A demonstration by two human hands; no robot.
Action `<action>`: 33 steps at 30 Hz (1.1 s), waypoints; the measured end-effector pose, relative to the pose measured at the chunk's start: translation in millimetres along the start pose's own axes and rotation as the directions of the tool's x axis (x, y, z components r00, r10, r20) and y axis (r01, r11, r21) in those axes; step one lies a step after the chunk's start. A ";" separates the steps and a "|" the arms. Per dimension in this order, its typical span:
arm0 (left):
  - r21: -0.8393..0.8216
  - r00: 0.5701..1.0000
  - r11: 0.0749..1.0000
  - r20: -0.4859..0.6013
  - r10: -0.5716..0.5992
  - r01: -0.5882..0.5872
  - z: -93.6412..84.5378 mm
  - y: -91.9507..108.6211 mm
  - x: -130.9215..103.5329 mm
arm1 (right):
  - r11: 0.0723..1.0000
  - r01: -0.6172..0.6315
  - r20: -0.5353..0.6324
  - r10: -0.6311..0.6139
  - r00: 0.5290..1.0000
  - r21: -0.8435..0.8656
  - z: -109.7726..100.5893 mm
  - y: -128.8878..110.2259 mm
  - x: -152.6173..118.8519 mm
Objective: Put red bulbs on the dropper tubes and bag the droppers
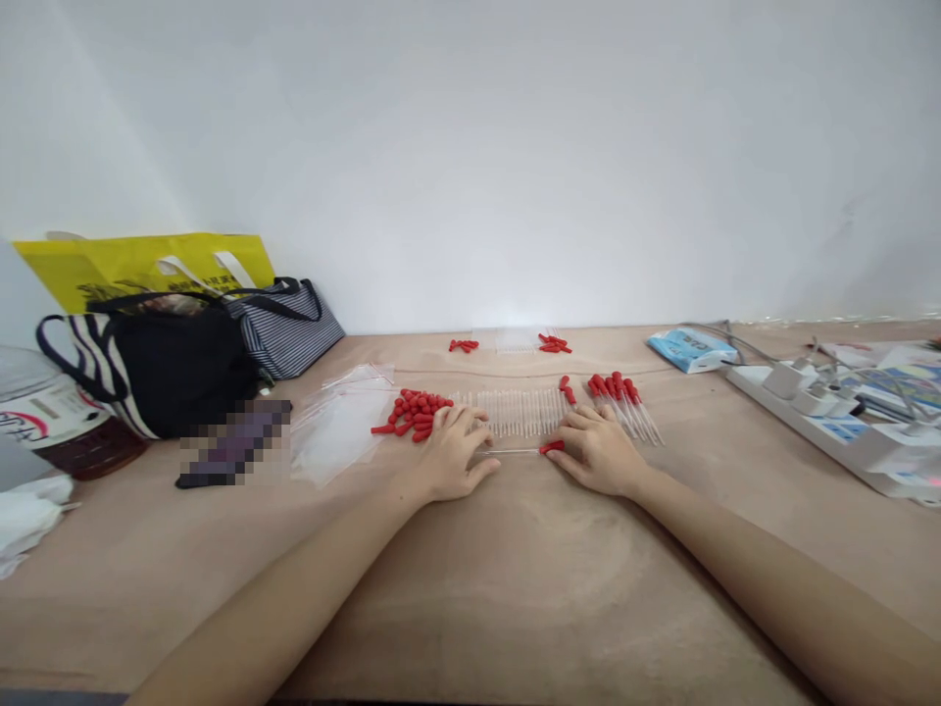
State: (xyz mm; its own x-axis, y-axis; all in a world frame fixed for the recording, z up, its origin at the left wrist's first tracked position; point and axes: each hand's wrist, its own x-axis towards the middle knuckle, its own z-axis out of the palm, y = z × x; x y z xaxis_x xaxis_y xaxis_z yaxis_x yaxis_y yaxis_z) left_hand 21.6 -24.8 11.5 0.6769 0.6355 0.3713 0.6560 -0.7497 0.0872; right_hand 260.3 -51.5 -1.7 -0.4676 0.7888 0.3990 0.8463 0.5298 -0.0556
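Observation:
A thin clear glass tube (513,451) lies crosswise between my hands, with a red rubber bulb (551,447) at its right end. My left hand (457,453) is closed round the tube's left end. My right hand (597,451) has its fingers closed on the red bulb. Just beyond my hands is a row of clear tubes (521,412) lying side by side. A pile of red bulbs (419,412) sits beside my left fingers. Past my right hand lie several droppers with red bulbs (618,388), and two loose bulbs (567,390) rest near them.
Clear plastic bags (342,422), a dark phone (239,446), cloth bags (176,363) and a bottle (66,417) occupy the left. On the right are a power strip (830,431) and a blue packet (691,349). More red bulbs (555,344) lie by the wall.

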 end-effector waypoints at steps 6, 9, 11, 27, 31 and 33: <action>-0.124 0.994 0.986 -0.005 -0.113 0.112 25.2 19.5 13.8 | 1.000 0.006 -0.023 -0.006 1.000 0.020 6.8 2.9 0.7; -0.117 0.990 0.983 -0.004 -0.143 0.141 29.7 20.7 17.2 | 0.999 0.008 -0.032 -0.007 0.999 0.039 7.6 1.9 0.8; -0.106 0.988 0.983 -0.026 -0.151 0.147 29.5 19.1 16.2 | 0.999 0.006 -0.033 -0.004 0.999 0.053 7.1 0.1 0.9; 0.058 0.951 0.986 -0.260 0.166 -0.156 24.9 5.1 8.0 | 0.980 0.016 -0.153 0.015 0.988 0.201 13.9 -16.7 2.9; 0.060 0.949 0.985 -0.264 0.172 -0.162 24.6 5.6 7.9 | 0.959 -0.007 -0.149 0.051 0.987 0.282 13.2 -16.5 2.4; 0.063 0.947 0.984 -0.268 0.176 -0.165 24.4 5.7 7.6 | 0.951 -0.008 -0.151 0.057 0.987 0.309 14.2 -16.1 2.5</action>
State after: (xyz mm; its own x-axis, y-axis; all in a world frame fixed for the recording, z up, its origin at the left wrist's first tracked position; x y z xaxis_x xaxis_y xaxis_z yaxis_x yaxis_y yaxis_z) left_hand 38.6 -19.7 -7.8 0.6672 0.4209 0.6145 0.5551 -0.8311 -0.0334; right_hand 241.8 -53.6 -12.7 -0.3747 0.7617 0.5286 0.7297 0.5940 -0.3387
